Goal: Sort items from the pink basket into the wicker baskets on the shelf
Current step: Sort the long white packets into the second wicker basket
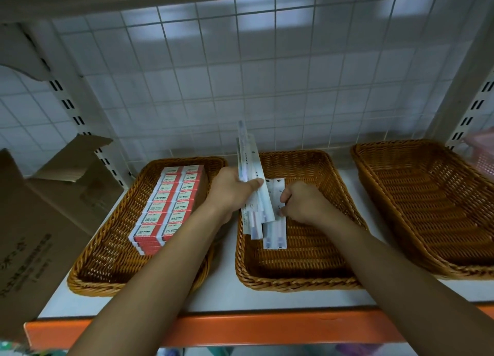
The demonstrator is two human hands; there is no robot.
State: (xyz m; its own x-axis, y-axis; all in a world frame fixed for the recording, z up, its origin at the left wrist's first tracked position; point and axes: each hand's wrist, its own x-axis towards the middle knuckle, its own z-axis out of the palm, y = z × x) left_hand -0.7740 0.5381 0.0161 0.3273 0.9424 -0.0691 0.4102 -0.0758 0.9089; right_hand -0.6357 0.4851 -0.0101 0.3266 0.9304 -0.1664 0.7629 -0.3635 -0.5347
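Just now we grip a fanned sheaf of long white sleeved packs (250,163) in our left hand (232,188) over the brown wicker basket (294,284) midway along the shelf (227,291), our right hand (303,204) pinching the flat white packs (275,239) laid inside, and the tilted sheaf could slip loose and scatter.

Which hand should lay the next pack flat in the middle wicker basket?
Right. The right hand is low in the middle basket, at the laid pack; the left hand grips the bundle.
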